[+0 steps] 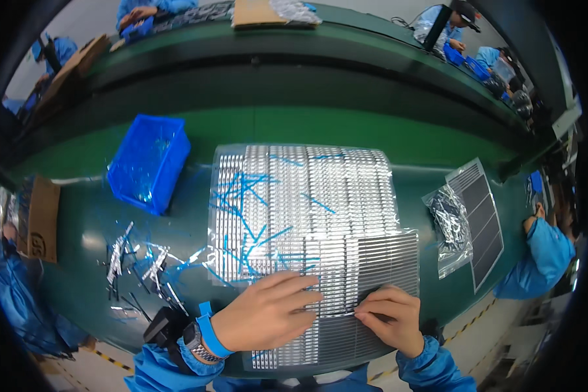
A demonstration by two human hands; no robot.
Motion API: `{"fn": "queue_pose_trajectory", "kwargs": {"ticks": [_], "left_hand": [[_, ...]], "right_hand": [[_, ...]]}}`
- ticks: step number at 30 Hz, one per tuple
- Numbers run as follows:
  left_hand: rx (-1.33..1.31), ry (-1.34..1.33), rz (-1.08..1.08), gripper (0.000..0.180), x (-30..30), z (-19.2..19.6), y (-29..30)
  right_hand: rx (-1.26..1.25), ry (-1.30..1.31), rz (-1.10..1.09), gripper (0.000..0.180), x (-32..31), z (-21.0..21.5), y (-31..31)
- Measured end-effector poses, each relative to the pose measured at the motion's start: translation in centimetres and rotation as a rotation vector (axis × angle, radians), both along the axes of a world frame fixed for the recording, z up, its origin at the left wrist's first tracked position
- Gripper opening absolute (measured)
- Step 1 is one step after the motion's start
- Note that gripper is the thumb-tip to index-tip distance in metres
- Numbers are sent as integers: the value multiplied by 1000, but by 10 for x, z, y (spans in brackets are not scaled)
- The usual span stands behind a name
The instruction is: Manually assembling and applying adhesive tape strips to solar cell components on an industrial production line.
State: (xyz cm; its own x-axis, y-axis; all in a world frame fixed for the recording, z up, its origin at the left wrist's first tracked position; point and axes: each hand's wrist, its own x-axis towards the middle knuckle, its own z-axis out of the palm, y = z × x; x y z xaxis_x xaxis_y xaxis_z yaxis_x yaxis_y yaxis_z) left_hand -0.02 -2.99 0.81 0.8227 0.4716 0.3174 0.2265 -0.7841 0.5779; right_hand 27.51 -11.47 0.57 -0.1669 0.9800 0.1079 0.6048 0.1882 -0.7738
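Observation:
Both hands work over a sheet of silver-and-black strips point(387, 261) near the front edge of the table. My right hand point(393, 317) pinches the right end of a thin silver strip point(336, 315) between thumb and fingertips. My left hand point(271, 313) rests palm down at the strip's other end, fingers apart on the sheet; its thumb side is partly hidden. Beyond it lies a larger stack of clear-covered sheets point(362, 186) with rows of small silver pieces. Loose blue slivers point(245, 186) are scattered over the stack's left half.
A blue bin point(149, 163) stands at the far left of the table. Below it lie silver and black scraps point(153, 264). At right are a clear bag of dark pieces point(447, 225) and a dark-panelled sheet point(480, 219). A cardboard box point(40, 219) is at the left edge; co-workers sit around.

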Motion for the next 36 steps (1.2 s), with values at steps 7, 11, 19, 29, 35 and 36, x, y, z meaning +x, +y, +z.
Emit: {"fn": "queue_pose_trajectory", "kwargs": {"ticks": [7, 11, 19, 29, 35, 36], "left_hand": [[-51, 19, 13, 12, -6, -9, -3], [-23, 17, 20, 10, -7, -12, -3], [-58, -14, 35, 10, -4, -15, -6], [-115, -3, 27, 10, -5, -13, -4], [-132, 9, 28, 10, -6, -13, -5], [-121, 17, 28, 10, -5, -13, -4]], "right_hand": [[50, -93, 41, 19, -3, -3, 5], [52, -128, 68, 19, -3, 0, 5], [42, -137, 75, 19, -1, 0, 5], [63, -159, 76, 19, -1, -1, 4], [58, -175, 78, 19, -4, 2, 6], [58, -176, 74, 19, -4, 1, 6]]}}
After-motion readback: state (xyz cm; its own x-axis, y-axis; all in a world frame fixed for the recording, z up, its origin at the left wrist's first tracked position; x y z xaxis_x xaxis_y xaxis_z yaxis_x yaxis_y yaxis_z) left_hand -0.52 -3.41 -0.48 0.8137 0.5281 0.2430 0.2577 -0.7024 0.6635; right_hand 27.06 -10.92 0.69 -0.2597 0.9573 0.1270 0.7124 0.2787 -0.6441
